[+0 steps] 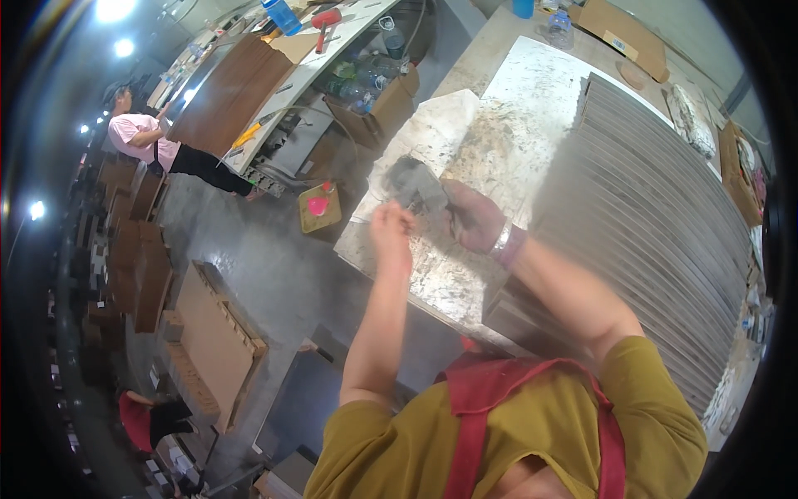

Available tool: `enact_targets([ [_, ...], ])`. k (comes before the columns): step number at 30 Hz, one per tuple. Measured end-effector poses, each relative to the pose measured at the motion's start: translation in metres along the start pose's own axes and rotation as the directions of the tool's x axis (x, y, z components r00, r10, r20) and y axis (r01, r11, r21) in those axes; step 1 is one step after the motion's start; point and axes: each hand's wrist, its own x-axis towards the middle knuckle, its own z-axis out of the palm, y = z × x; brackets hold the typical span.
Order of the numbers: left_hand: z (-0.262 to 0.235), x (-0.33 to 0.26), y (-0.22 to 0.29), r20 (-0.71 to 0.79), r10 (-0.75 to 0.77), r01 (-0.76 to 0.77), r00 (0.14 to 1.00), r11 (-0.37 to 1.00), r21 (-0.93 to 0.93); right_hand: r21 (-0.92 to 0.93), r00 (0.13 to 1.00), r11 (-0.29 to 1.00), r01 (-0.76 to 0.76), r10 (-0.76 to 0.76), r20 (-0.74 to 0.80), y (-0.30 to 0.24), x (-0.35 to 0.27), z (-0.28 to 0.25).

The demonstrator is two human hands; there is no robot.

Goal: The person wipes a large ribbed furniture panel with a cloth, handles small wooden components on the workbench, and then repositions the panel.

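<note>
Cloth [453, 116], white and crumpled, lay under the soft-looking dark-grey pad [426, 190] the purple-gloved right hand [478, 219] gripped. The bare left hand [392, 229] curled close, too blurry to tell if empty. A loose grip could let the pad fall.

The left hand [393, 231] is blurred, and the grey piece [429, 193] in the right hand [480, 219] is too smeared to identify. A blue container [523, 8] at the far side is cut off.

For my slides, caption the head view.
Right hand holding a blurred grey object, left hand nearby, white cloth and grey strips on the table.
</note>
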Motion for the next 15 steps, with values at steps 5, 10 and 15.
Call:
enact_targets([
  [5, -0.004, 0.032, 0.036, 0.094, 0.349, -0.34, 0.932, 0.759, 0.555, -0.047, 0.996, 0.999, 0.017, -0.013, 0.085, -0.017, -0.013, -0.02],
  [10, 0.021, 0.046, 0.046, 0.544, 0.284, -0.475, 0.79, -0.277, 0.835, -0.046, 0.998, 0.999, 0.003, 0.0, 0.059, -0.018, -0.005, -0.042],
  [15, 0.01, 0.069, 0.02, 0.604, 0.323, -0.536, 0.728, -0.281, 0.796, -0.159, 0.998, 0.987, -0.034, 0.025, -0.059, -0.012, -0.006, -0.029],
])
